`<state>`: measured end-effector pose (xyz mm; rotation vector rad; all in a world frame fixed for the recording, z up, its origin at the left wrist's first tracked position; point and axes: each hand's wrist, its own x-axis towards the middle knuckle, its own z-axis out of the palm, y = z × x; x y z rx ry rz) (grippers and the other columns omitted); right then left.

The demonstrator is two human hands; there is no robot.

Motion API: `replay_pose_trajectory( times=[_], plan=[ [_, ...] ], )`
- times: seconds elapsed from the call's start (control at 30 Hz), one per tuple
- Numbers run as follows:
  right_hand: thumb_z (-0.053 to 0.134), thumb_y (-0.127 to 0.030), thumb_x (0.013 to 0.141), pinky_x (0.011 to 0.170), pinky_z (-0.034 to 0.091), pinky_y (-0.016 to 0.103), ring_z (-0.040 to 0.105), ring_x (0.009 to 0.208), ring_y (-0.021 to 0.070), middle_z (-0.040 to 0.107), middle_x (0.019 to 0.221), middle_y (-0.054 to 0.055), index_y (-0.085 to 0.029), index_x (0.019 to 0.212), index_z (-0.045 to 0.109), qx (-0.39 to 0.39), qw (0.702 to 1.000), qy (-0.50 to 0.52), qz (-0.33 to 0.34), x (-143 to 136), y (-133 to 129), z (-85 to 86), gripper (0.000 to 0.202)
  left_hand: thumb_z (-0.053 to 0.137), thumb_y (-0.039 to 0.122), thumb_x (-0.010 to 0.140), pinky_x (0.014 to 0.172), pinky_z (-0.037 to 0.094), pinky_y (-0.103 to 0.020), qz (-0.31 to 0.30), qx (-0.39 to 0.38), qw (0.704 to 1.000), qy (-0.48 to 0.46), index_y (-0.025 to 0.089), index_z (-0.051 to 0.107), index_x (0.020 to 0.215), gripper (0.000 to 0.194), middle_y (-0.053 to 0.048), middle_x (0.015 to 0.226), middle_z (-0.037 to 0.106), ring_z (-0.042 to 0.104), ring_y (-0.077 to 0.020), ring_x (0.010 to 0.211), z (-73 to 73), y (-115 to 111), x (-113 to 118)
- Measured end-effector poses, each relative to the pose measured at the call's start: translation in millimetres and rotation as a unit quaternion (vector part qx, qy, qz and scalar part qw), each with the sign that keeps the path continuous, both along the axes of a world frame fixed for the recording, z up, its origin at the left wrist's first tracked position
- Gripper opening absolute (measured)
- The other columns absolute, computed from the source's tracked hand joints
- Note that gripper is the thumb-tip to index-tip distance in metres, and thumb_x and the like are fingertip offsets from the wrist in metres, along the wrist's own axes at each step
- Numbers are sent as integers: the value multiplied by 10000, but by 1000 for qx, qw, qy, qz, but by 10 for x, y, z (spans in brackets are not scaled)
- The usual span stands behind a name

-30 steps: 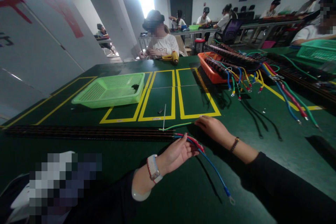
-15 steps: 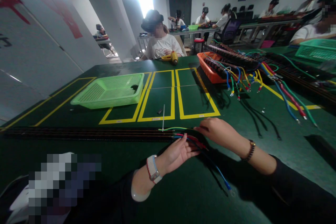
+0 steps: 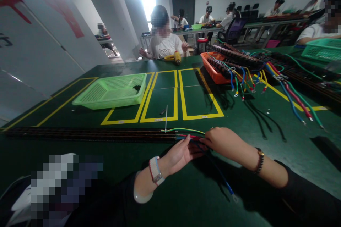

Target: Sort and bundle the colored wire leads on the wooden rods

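Observation:
A long black strip [image 3: 93,134] with thin copper-coloured lines lies across the table. From its right end come a red wire [image 3: 195,137], a blue wire [image 3: 225,182] with a ring terminal, and a yellow-green wire [image 3: 186,129]. Palm up, my left hand [image 3: 177,158] supports the red and blue wires, its thumb pressed over them. My right hand [image 3: 226,145] is closed at the red wire, with the yellow-green one running to its fingers; its fingertips are partly hidden. A white cable tie [image 3: 166,118] stands upright at the strip's end.
Beyond the strip sits a light green basket [image 3: 109,99] with a dark piece inside. An orange basket [image 3: 217,76] bears more wired strips at the right. A yellow heat gun [image 3: 176,57] lies before a seated co-worker [image 3: 166,44].
My right hand has lowered from the yellow-green wire toward the red wire, close against my left fingers. My left hand barely moved. The co-worker opposite has raised both hands.

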<state>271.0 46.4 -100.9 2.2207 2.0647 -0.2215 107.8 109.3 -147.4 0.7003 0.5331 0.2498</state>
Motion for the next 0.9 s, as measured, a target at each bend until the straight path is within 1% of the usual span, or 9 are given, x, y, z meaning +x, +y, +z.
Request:
replay_pose_trajectory(
  times=[0.1, 0.23, 0.43, 0.53, 0.63, 0.7, 0.8, 0.87, 0.9],
  plan=[
    [269, -408, 906, 724, 424, 196, 604, 793, 105, 612, 870, 104, -139, 876, 668, 31, 999, -20, -18, 11, 43, -28, 482, 431, 513, 802, 904, 449, -290, -7, 18, 1000, 1, 167, 512, 1040, 427, -54, 981, 615, 598, -115, 920, -11, 3, -6],
    [250, -466, 903, 741, 436, 217, 608, 802, 117, 616, 880, 94, -158, 892, 665, 24, 998, -17, -57, 11, 99, -51, 517, 416, 513, 804, 852, 442, -271, -8, 29, 999, 13, 142, 500, 963, 413, -36, 827, 596, 587, -100, 821, 5, -4, -9],
    [251, -501, 897, 757, 438, 224, 607, 816, 120, 620, 886, 104, -144, 901, 667, 10, 998, -10, -68, 38, 117, -94, 548, 380, 480, 824, 864, 427, -280, -9, 34, 999, 20, 144, 489, 903, 362, -24, 793, 580, 578, -87, 787, 56, -12, -17],
    [270, -499, 896, 730, 438, 228, 604, 796, 117, 622, 895, 83, -170, 890, 655, 5, 998, -13, -65, 6, 77, -47, 506, 403, 490, 816, 859, 438, -277, -9, 30, 999, 18, 145, 501, 900, 369, -27, 799, 587, 578, -85, 793, 39, -9, -19],
    [278, -513, 892, 674, 412, 203, 607, 783, 118, 614, 890, 75, -175, 929, 629, 47, 996, -18, -68, -97, -36, 75, 489, 470, 468, 799, 831, 462, -271, 8, 8, 1000, 14, 164, 518, 938, 338, -28, 861, 608, 591, -93, 815, -4, 2, -17],
    [289, -553, 879, 632, 389, 188, 613, 772, 121, 613, 868, 70, -184, 995, 606, 72, 996, -16, -49, -194, -151, 151, 500, 507, 422, 792, 795, 474, -252, 20, -5, 1000, 21, 169, 525, 917, 283, -19, 856, 613, 590, -80, 777, -34, 12, -13],
    [395, -577, 835, 587, 368, 173, 631, 764, 133, 624, 868, 59, -209, 1158, 543, 66, 997, -14, 24, -329, -326, 170, 511, 520, 437, 784, 757, 479, -221, 15, -12, 999, 35, 166, 528, 859, 281, -8, 813, 610, 589, -66, 740, -62, 22, -2],
    [524, -514, 787, 572, 372, 172, 643, 774, 152, 632, 895, 59, -214, 1302, 440, 50, 996, -23, 66, -387, -400, 111, 602, 529, 481, 772, 807, 495, -231, 14, -12, 999, 32, 171, 521, 848, 319, -4, 827, 614, 606, -72, 779, -66, 19, 8],
    [570, -446, 769, 566, 376, 174, 646, 778, 158, 634, 909, 59, -211, 1358, 380, 42, 995, -30, 80, -402, -418, 72, 662, 534, 495, 766, 858, 501, -248, 16, -12, 999, 27, 173, 516, 848, 333, -6, 847, 620, 615, -79, 811, -63, 15, 13]
  ],
)
